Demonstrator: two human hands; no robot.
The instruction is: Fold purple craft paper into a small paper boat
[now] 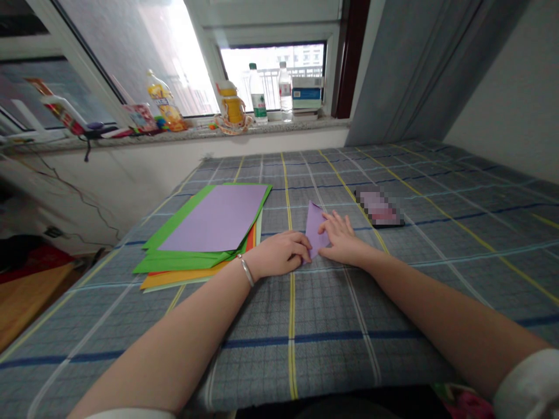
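A small folded piece of purple paper (312, 228) lies on the plaid cloth between my two hands. My left hand (282, 253), with a silver bangle at its wrist, has its fingers curled at the paper's left lower edge. On the other side, my right hand (340, 237) rests on the paper with fingers spread. To the left lies a stack of coloured sheets: a purple sheet (218, 218) is on top, over green sheets (174, 261) and orange ones (186, 276).
A phone (379, 207) lies right of my right hand on the plaid cloth (414, 256). Along the windowsill (192, 135) at the back stand several bottles, a yellow cup (234, 109) and stacked boxes (307, 94). A grey curtain (402, 70) hangs at the right.
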